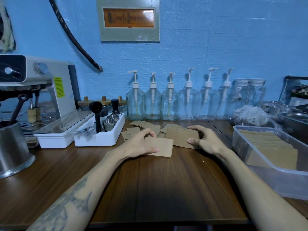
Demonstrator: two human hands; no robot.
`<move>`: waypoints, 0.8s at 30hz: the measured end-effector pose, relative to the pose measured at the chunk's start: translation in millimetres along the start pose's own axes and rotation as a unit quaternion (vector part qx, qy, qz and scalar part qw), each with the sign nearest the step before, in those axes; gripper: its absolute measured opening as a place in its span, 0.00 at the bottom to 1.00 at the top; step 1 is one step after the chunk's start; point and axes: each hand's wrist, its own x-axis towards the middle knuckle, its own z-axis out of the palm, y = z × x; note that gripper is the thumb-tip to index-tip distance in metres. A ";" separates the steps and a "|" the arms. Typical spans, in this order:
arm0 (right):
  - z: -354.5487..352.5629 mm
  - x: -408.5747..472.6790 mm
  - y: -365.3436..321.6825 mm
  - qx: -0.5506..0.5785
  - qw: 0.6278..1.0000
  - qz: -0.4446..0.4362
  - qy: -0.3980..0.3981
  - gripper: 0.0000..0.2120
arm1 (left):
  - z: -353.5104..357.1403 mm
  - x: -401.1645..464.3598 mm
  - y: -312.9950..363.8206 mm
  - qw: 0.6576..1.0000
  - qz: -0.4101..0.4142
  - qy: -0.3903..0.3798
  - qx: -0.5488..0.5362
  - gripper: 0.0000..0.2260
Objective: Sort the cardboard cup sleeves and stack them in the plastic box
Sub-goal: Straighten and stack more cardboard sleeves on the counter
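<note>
Loose brown cardboard cup sleeves (143,126) lie scattered on the wooden counter, in front of the pump bottles. My left hand (141,144) holds one flat sleeve (164,148) between thumb and curled fingers, low over the counter. My right hand (202,139) grips a thick stack of sleeves (181,135) that stands on its edge on the counter. At the right, the clear plastic box (275,174) holds a slanted row of stacked sleeves (273,145).
A white tray (100,139) with metal cups and a black tamper stands left of the sleeves. An espresso machine (41,97) and a steel pitcher (13,147) occupy the left. Several glass pump bottles (170,100) line the blue wall. A plastic bag (250,115) lies behind the box.
</note>
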 end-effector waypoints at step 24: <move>6.5 -8.1 -16.5 0.025 0.999 -0.008 -0.026 0.23 | -11.8 0.0 21.4 0.946 0.026 0.141 -0.291 0.20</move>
